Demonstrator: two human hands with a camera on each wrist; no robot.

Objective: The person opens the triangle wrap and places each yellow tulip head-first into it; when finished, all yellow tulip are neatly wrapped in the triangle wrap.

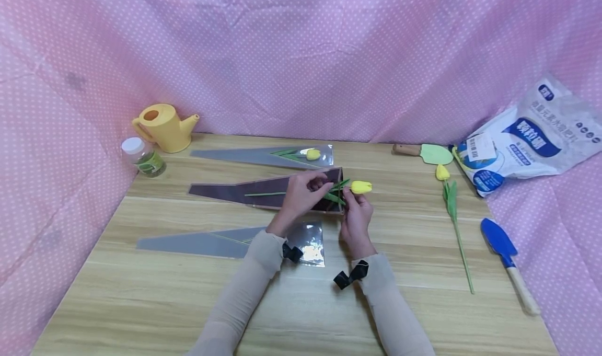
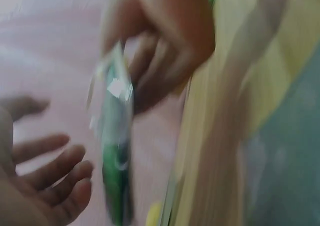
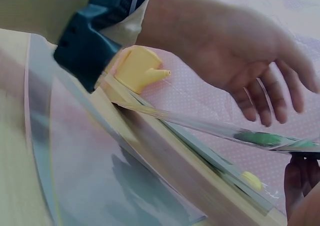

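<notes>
A dark, tapered flower sleeve (image 1: 218,192) with a clear front lies mid-table in the head view. One yellow tulip (image 1: 361,187) is partly inside it, its bloom past the wide right end and its leaves at the opening. My right hand (image 1: 357,221) grips the sleeve's wide end beside the bloom; in the right wrist view, its fingers (image 3: 294,178) are curled at the sleeve's edge (image 3: 210,128). Over the sleeve near the leaves is my left hand (image 1: 303,193). Both wrist views show the left hand (image 2: 47,183) with loose fingers, apart from the sleeve. The left wrist view is blurred.
Behind lies a sleeve (image 1: 235,156) holding a tulip; a grey sleeve (image 1: 197,244) lies in front, partly under my left forearm. Rightward are a loose tulip (image 1: 451,202), green trowel (image 1: 435,153), blue trowel (image 1: 499,241) and white bag (image 1: 531,136). A yellow watering can (image 1: 166,128) and jar (image 1: 149,162) stand left.
</notes>
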